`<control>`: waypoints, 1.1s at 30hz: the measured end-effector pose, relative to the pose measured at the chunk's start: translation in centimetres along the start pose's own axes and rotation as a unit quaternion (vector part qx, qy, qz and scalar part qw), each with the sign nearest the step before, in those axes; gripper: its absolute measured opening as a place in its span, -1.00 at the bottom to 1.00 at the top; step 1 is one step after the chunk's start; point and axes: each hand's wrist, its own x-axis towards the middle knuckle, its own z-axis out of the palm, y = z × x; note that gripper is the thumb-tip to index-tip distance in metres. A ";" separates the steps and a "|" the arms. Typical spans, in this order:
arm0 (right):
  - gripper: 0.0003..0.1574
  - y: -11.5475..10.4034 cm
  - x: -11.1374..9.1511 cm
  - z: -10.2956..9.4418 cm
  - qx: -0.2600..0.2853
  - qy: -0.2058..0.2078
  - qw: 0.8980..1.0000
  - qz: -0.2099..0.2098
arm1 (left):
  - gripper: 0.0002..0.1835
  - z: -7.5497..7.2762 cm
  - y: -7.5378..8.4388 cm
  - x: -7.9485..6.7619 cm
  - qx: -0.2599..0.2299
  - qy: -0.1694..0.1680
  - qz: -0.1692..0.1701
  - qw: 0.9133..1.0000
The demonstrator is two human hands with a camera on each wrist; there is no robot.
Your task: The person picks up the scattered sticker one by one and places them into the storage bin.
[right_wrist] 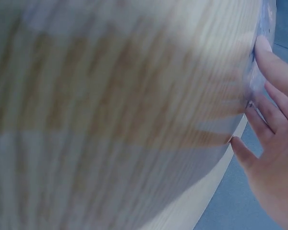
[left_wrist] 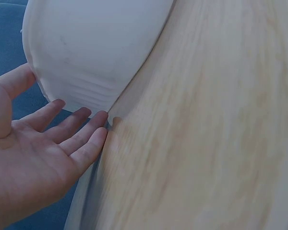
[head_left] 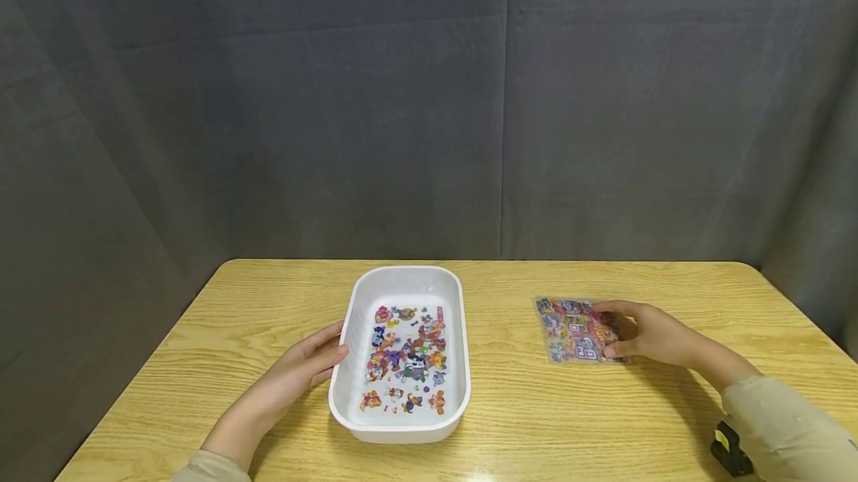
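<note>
A white rectangular tray (head_left: 340,400) with rounded corners stands on the wooden table, left of the middle. A clear sheet of colourful cartoon stickers (head_left: 415,363) lies flat inside it. My left hand (head_left: 288,374) touches the tray's left side, thumb at the rim; in the left wrist view its fingers lie fairly straight against the outer wall. To the right, a shiny sticker sheet (head_left: 570,329) in pink and blue, with large figures on it, lies on the table. My right hand (head_left: 660,333) rests on its right end, thumb and forefinger spread apart on it.
The wooden table (head_left: 509,407) reaches back to a dark grey curtain (head_left: 429,109), which also hangs at both sides. Beside the right sleeve (head_left: 784,422) is a small black item (head_left: 729,452) with a yellow patch.
</note>
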 end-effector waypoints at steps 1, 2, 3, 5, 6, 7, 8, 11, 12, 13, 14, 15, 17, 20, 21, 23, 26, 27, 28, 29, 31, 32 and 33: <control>-0.10 0.0 0.0 0.0 -0.003 0.002 1.000 -0.003 | -0.26 0.0 0.0 0.0 0.000 -0.001 0.000 1.000; -0.11 0.0 0.0 0.0 -0.006 0.004 1.000 -0.006 | -0.26 0.0 0.0 0.0 0.000 -0.001 0.001 1.000; -0.12 0.0 0.0 0.0 -0.006 0.005 1.000 -0.008 | -0.26 0.0 0.0 0.0 0.001 -0.001 0.001 1.000; -0.14 0.0 0.0 0.0 -0.007 0.007 1.000 -0.009 | -0.26 0.0 0.0 0.0 0.001 -0.001 0.002 1.000; -0.14 0.0 0.0 0.0 -0.007 0.007 1.000 -0.009 | -0.26 0.0 0.0 0.0 0.001 -0.002 0.003 1.000; -0.15 0.0 0.0 0.1 -0.009 0.008 1.000 -0.008 | -0.26 0.0 0.0 0.0 0.001 -0.003 0.003 1.000; -0.16 0.0 -0.1 0.1 -0.010 0.008 1.000 -0.008 | -0.26 0.0 0.0 0.0 0.001 -0.003 0.004 1.000; -0.19 -0.2 -0.1 0.2 -0.021 0.009 1.000 -0.007 | -0.26 0.1 0.1 -0.1 0.002 0.000 0.002 1.000; -0.20 -0.2 -0.1 0.2 -0.026 0.010 1.000 -0.008 | -0.26 0.1 0.1 -0.1 0.002 0.001 0.001 1.000; -0.21 -0.3 -0.2 0.2 -0.032 0.012 0.999 -0.009 | -0.26 0.1 0.2 -0.1 0.002 0.003 0.000 1.000; -0.23 -0.3 -0.2 0.3 -0.037 0.014 0.999 -0.010 | -0.26 0.1 0.2 -0.1 0.002 0.004 -0.001 1.000; -0.24 -0.3 -0.2 0.3 -0.041 0.016 0.999 -0.010 | -0.27 0.1 0.2 -0.1 0.002 0.006 -0.002 1.000; -0.26 -0.4 -0.2 0.4 -0.044 0.018 0.999 -0.008 | -0.27 0.2 0.2 -0.2 0.002 0.009 -0.004 1.000; -0.30 -0.4 -0.2 0.4 -0.035 0.018 0.999 -0.001 | -0.28 0.2 0.2 -0.2 -0.001 0.012 -0.004 1.000; -0.31 -0.5 -0.2 0.4 -0.031 0.017 0.999 0.002 | -0.28 0.2 0.1 -0.2 -0.001 0.013 -0.004 1.000; -0.35 -0.5 -0.3 0.4 -0.028 0.015 0.999 0.007 | -0.28 0.2 0.1 -0.1 -0.002 0.014 -0.005 1.000; -0.41 -0.5 -0.3 0.3 -0.036 0.020 0.999 0.008 | -0.27 0.1 0.0 -0.1 -0.001 0.008 -0.003 1.000; -0.42 -0.6 -0.3 0.3 -0.040 0.021 0.999 0.004 | -0.27 0.1 0.0 -0.1 -0.001 0.006 -0.002 1.000; -0.44 -0.6 -0.4 0.3 -0.042 0.023 0.999 0.004 | -0.27 0.1 0.0 -0.1 0.000 0.004 0.000 1.000; -0.46 -0.7 -0.4 0.2 -0.043 0.024 0.999 0.003 | -0.27 0.0 0.0 -0.1 0.001 0.003 0.001 1.000; -0.47 -0.8 -0.4 0.2 -0.043 0.027 0.999 0.001 | -0.27 0.0 -0.1 -0.1 0.003 0.002 0.002 1.000; -0.48 -0.9 -0.4 0.2 -0.042 0.027 0.999 0.002 | -0.27 0.0 0.0 -0.1 0.003 0.002 0.002 1.000; -0.48 -0.9 -0.4 0.2 -0.041 0.027 0.999 0.002 | -0.27 0.0 0.0 0.0 0.003 0.002 0.002 1.000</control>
